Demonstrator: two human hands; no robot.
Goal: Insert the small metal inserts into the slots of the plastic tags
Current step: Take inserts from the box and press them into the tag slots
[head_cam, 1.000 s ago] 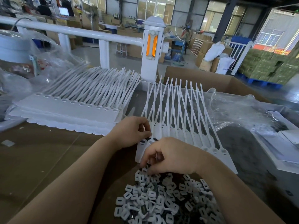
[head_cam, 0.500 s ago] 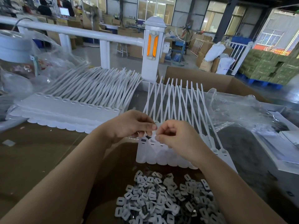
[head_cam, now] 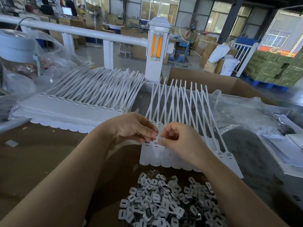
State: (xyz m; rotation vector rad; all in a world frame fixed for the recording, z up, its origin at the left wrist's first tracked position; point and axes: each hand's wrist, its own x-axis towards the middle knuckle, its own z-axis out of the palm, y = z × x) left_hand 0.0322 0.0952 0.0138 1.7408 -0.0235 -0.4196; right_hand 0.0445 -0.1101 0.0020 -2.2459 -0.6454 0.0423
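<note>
A joined row of white plastic tags (head_cam: 165, 157) with long thin tails lies on the brown table in front of me. My left hand (head_cam: 131, 126) and my right hand (head_cam: 178, 136) meet above the row's left end, both pinching one small white insert (head_cam: 157, 136) between fingertips, just over the tag slots. A heap of small white and metal inserts (head_cam: 165, 199) sits close to me, below my hands.
A stack of further tag rows (head_cam: 78, 110) lies at the left. Crumpled clear plastic (head_cam: 246, 112) and an open cardboard box (head_cam: 213, 82) sit at the right and back. A white railing post (head_cam: 157, 46) stands behind the table.
My right hand rose from the insert heap to the tag row's left end and met my left hand there. Both hands now pinch an insert.
</note>
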